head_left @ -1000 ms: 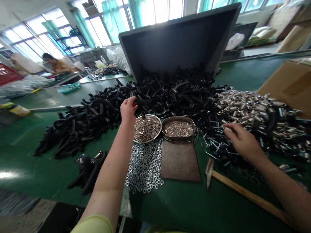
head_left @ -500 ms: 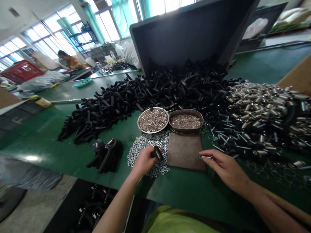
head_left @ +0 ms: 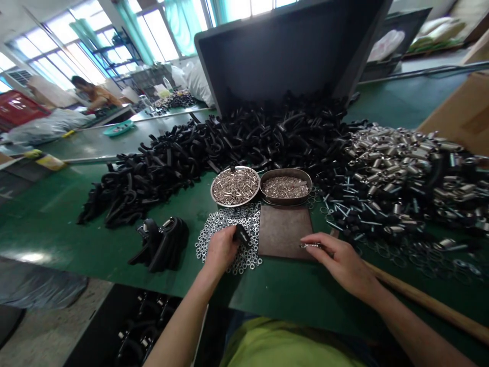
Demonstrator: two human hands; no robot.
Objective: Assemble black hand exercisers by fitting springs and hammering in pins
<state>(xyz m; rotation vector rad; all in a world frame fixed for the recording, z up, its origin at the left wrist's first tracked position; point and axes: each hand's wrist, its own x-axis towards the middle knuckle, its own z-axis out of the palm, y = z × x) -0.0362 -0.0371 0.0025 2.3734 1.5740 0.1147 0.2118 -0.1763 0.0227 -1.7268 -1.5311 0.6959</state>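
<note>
The left hand (head_left: 220,250) clamps a black molded part (head_left: 242,236) while the right hand (head_left: 342,260) pinches a coil spring (head_left: 307,245), apparently leaving its tip exposed for accurate control.

Right of the brown plate (head_left: 284,230), your right hand (head_left: 342,262) hides part of the hammer (head_left: 420,296); handle end cut off by frame. Left of the plate, your left hand (head_left: 220,251) covers part of the black piece (head_left: 242,235).
</note>
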